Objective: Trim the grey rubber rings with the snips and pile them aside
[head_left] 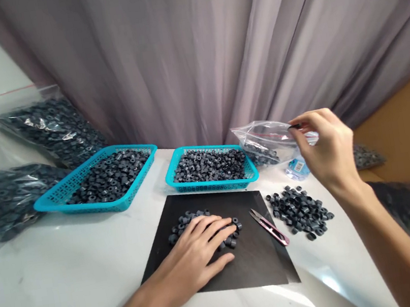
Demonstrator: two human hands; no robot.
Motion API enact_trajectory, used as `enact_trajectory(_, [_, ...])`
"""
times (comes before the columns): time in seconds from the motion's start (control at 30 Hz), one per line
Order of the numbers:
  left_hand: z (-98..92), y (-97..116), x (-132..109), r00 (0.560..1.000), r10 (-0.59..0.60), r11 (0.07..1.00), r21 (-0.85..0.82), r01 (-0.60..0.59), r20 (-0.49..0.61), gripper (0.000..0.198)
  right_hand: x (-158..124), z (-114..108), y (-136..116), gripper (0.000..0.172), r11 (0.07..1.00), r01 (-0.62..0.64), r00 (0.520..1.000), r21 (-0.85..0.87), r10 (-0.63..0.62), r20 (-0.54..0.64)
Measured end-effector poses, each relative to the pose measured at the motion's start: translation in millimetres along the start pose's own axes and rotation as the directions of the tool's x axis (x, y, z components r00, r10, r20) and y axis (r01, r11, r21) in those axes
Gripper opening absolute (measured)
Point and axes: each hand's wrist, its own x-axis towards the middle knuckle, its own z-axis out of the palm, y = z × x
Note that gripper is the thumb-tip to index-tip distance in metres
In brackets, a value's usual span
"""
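My left hand lies flat with its fingers spread over a pile of small dark grey plastic rings. Part of that pile is hidden beneath the palm and fingers. A black mat lies under them. My right hand is raised at the right, thumb and forefinger pinching a small black piece; its exact shape is too small to make out. Just behind this hand is a clear zip bag with dark pieces inside. Pink-handled thread snips rest on the mat's right side.
Two blue plastic baskets, one at left and one in the middle, hold many similar rings. A loose heap of rings lies right of the mat. Filled clear bags stand at left. A small blue-labelled packet sits near the zip bag.
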Motion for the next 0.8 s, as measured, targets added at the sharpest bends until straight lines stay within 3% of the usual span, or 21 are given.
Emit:
enact_trajectory(0.27, [6.4,-3,0,0.997,0.010,1.000,0.017,-0.009,-0.075,0.028,-2,2,-6,0.016,0.968,0.229,0.956,-0.106,-0.203,0.212])
enact_trajectory(0.47, [6.7,-5,1,0.994,-0.010,1.000,-0.006,0.010,-0.109,0.019,-6,8,2,0.019,0.953,0.251,0.936,-0.166,-0.196,0.292])
enact_trajectory(0.57, [7.5,-7,2,0.995,-0.014,1.000,0.008,0.015,-0.097,0.019,-7,10,2,0.021,0.953,0.236,0.944,-0.192,-0.177,0.278])
enact_trajectory(0.73, [5.6,-9,2,0.996,-0.014,0.999,0.037,0.018,-0.085,0.019,-14,2,-30,0.021,0.974,0.221,0.972,-0.053,-0.216,0.087])
enact_trajectory(0.8, [4.2,-7,2,0.995,-0.016,0.999,0.047,0.020,-0.095,0.016,-25,-1,-49,0.016,0.957,0.276,0.943,0.090,-0.288,0.168])
